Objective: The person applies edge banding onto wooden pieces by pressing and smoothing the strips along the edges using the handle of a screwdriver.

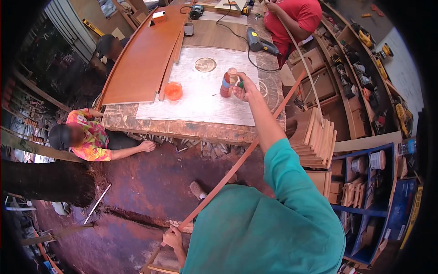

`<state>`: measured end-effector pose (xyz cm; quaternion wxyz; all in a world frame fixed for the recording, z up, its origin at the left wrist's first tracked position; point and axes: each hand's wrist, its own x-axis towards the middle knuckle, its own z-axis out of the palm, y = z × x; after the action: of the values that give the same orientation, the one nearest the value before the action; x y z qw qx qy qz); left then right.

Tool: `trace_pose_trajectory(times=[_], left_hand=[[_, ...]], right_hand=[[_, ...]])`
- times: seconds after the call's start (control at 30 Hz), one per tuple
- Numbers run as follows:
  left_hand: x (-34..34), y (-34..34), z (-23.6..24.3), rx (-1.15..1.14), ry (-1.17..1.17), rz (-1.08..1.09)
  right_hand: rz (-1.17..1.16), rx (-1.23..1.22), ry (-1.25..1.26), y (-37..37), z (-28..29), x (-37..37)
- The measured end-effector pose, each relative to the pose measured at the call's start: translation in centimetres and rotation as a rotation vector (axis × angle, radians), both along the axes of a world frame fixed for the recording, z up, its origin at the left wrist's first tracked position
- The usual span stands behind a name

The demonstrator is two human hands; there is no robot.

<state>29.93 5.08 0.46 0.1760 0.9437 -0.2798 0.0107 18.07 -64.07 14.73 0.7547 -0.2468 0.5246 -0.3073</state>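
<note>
My left hand (172,237), low in the view, is closed around the lower end of a long reddish-brown wooden strip (228,177). The strip slants up to the right, passing under my outstretched right forearm. My right hand (247,88) is over the worktable with its fingers curled at a bottle (225,86) of red liquid with a blue band. A pale-topped part (232,73) and something green show by the fingers; how they join the bottle is unclear. An orange plastic cup (173,91) stands to the left, on the white-smeared board (196,109).
A large orange-brown panel (141,59) covers the table's left side. A corded power tool (260,42) lies farther back. One co-worker in a bright patterned shirt (91,134) crouches at left; another in red (301,18) stands far right. Stacked wooden pieces (315,137) and shelves (365,182) are at right.
</note>
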Motion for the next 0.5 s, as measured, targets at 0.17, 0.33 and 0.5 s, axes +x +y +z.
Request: trace_pose_trajectory(times=[0.17,0.33,0.5], left_hand=[[1.4,-0.9,0.6,-0.011,-0.017,-0.003],[2.3,-1.4,0.5,-0.006,0.039,-0.021],[3.4,-1.7,0.2,0.055,0.090,-0.014]], right_hand=[[0.063,-0.053,0.125,-0.9,0.3,0.0],[-0.031,-0.111,0.176,-1.0,0.3,-1.3],[0.059,-0.313,0.350,0.0,1.5,-4.6]])
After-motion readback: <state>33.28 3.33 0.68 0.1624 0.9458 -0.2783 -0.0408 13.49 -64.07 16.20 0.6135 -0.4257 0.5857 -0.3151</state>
